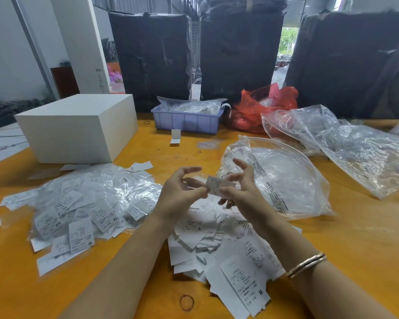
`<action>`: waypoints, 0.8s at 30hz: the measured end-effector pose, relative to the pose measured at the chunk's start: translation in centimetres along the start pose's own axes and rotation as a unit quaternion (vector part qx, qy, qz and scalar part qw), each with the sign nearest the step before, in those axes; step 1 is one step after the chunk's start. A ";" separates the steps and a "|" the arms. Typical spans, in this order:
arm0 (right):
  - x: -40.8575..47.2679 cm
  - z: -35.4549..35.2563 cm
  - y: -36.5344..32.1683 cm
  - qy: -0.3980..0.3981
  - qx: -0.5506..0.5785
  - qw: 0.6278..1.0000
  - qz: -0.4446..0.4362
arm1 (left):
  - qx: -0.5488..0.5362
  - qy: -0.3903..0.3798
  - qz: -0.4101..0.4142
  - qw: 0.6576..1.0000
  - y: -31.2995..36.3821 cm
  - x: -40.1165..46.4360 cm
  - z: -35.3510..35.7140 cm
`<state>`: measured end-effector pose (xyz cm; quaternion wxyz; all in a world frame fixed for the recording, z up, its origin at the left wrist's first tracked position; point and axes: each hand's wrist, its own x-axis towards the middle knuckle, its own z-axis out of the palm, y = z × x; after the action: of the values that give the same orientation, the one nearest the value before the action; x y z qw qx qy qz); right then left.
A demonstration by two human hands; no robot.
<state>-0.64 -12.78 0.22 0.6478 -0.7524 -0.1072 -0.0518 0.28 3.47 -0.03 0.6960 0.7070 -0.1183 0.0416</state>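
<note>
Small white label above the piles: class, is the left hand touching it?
Touching. The head view shows the left hand pinching the small white label at its left edge.

A smooth orange-yellow counter (355, 238) fills the front. Behind its far edge three tall black bales (152, 58) wrapped in clear plastic stand side by side. On the left there is a plain white wall (7, 54), a white square pillar (78, 42) and a low dark brown cabinet (65, 81). Daylight and green leaves (288, 40) show in a gap between two bales.
</note>
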 end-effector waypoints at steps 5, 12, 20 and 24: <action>0.2 -0.8 0.3 0.066 0.054 0.996 -0.015 | -0.017 0.006 -0.019 1.000 0.4 -0.2 0.2; 0.0 -0.5 0.3 0.053 0.040 0.996 -0.052 | 0.016 -0.009 -0.016 1.000 0.5 -0.3 0.2; -0.7 0.5 0.3 0.070 -0.223 0.949 -0.212 | 0.033 -0.003 -0.011 0.999 0.0 -0.3 0.2; -1.1 0.9 0.7 0.033 -0.322 0.911 -0.254 | 0.074 0.029 0.006 0.997 -0.4 0.1 -0.7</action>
<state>-1.58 -12.14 -0.83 0.3388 -0.8653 -0.2507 -0.2713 0.51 4.16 -0.33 0.6449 0.7541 -0.0992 0.0750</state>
